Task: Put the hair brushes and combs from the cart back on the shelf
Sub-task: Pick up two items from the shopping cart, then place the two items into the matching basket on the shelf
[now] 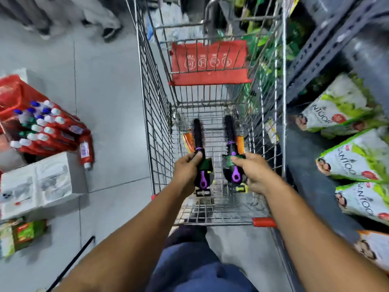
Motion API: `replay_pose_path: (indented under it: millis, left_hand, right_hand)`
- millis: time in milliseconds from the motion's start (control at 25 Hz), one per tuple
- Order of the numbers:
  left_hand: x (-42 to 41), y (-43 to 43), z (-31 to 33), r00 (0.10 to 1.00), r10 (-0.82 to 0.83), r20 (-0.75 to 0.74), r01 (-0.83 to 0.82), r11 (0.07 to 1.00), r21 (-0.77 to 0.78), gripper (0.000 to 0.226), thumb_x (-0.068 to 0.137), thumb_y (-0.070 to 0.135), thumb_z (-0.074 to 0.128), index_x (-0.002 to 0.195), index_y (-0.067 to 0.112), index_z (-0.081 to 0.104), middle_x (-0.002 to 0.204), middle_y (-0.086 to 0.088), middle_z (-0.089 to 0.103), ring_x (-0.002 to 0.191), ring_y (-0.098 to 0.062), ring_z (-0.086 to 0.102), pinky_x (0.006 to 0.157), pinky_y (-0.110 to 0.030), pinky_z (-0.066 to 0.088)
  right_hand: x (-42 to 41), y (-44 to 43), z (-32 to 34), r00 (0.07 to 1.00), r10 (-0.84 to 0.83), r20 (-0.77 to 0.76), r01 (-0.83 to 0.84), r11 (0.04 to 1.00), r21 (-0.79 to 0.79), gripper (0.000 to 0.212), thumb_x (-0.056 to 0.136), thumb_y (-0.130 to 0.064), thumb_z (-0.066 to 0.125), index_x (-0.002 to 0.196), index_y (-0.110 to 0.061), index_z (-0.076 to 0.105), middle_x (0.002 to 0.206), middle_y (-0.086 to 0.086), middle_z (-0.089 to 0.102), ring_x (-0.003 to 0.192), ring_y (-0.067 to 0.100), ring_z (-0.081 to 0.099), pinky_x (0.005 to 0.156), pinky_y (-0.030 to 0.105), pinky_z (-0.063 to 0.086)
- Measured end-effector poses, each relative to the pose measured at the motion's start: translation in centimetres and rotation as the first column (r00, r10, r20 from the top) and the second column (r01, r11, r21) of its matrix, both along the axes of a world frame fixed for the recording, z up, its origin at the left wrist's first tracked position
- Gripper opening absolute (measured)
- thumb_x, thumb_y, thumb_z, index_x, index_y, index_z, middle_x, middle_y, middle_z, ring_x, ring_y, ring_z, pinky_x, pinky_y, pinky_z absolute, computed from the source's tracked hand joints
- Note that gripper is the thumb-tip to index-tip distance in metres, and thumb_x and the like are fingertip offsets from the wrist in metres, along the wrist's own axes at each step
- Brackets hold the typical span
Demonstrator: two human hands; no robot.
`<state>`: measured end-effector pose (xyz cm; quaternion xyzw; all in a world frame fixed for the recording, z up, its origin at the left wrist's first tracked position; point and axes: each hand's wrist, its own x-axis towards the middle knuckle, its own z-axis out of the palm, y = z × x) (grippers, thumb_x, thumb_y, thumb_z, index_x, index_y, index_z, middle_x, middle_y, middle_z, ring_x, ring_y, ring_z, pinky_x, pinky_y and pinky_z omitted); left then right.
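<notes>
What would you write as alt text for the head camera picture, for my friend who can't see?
Looking down, the left hand and right hand each hold a black round hair brush with a purple handle, left brush and right brush, over a wire shopping cart. Green-and-white bags lie on the shelf at right.

Cart (160, 114) centre – bottles (42, 127), boxes (37, 186) on floor left, shelf (328, 49) with bags (353, 157) right

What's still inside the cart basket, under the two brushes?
Two orange packaged items lie in the cart: one beside the left brush, one beside the right brush. The hands and brush handles cover the basket floor below, so more may be hidden.
</notes>
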<state>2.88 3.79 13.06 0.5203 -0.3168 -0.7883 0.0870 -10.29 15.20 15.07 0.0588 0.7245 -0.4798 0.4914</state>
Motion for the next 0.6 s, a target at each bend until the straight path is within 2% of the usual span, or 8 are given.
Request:
replay_pose_path:
  millis: [120,200,320,440,520,600]
  left_hand:
    - [0.6,1.2,3.9,0.995,-0.054,-0.08,0.052,0.998,-0.036,0.017,0.095,0.015,0.054,0.101,-0.001,0.057,0.083,-0.021,0.063,0.053,-0.027,0.063,0.05,-0.036,0.056]
    - [1.1,2.7,7.1,0.984,-0.112,-0.137,0.104,0.993,-0.059,0.016,0.096,0.014,0.053,0.099,0.0,0.059,0.08,-0.019,0.063,0.052,-0.025,0.063,0.049,-0.034,0.055]
    - [1.7,5.9,11.9,0.956,-0.211,-0.204,0.199,0.977,-0.079,0.015,0.094,0.011,0.052,0.095,-0.001,0.061,0.079,-0.02,0.065,0.054,-0.026,0.062,0.054,-0.034,0.056]
    - [2.5,9.0,16.1,0.919,-0.283,-0.275,0.264,0.959,-0.101,0.016,0.088,0.005,0.053,0.08,0.003,0.066,0.07,-0.015,0.07,0.053,-0.025,0.065,0.064,-0.037,0.055]
    - [2.6,11.6,18.7,0.858,-0.376,-0.35,0.357,0.926,-0.119,0.017,0.079,0.005,0.055,0.077,0.005,0.072,0.073,-0.015,0.072,0.057,-0.025,0.067,0.067,-0.038,0.056]
    - [2.1,14.3,21.1,0.783,-0.46,-0.419,0.452,0.883,-0.126,0.024,0.074,0.002,0.054,0.088,0.0,0.073,0.079,-0.016,0.073,0.059,-0.024,0.069,0.058,-0.035,0.059]
  right_hand:
    - [1.1,2.6,3.7,0.995,-0.099,-0.029,0.095,0.988,-0.121,0.01,0.08,-0.012,0.067,0.088,-0.006,0.068,0.074,0.007,0.075,0.07,0.023,0.07,0.079,0.041,0.055]
    - [1.9,5.1,7.1,0.986,-0.156,-0.055,0.142,0.967,-0.21,0.01,0.079,-0.014,0.068,0.084,-0.006,0.07,0.076,0.008,0.075,0.073,0.024,0.07,0.084,0.043,0.054]
    - [3.2,10.7,12.6,0.96,-0.279,-0.019,0.251,0.891,-0.379,0.012,0.085,-0.005,0.058,0.082,-0.006,0.069,0.07,0.008,0.074,0.063,0.021,0.068,0.071,0.036,0.054]
    - [5.0,16.0,16.5,0.938,-0.348,0.003,0.312,0.838,-0.448,0.016,0.087,-0.005,0.055,0.094,0.001,0.068,0.085,0.016,0.073,0.075,0.027,0.067,0.081,0.042,0.051]
    - [6.1,20.0,18.6,0.909,-0.416,0.009,0.368,0.794,-0.485,0.022,0.087,-0.005,0.054,0.103,0.005,0.065,0.098,0.023,0.07,0.087,0.031,0.065,0.089,0.047,0.049]
    - [7.3,24.0,20.4,0.879,-0.477,-0.015,0.402,0.757,-0.515,0.021,0.086,-0.005,0.054,0.102,0.004,0.065,0.095,0.022,0.071,0.081,0.029,0.067,0.076,0.039,0.055]
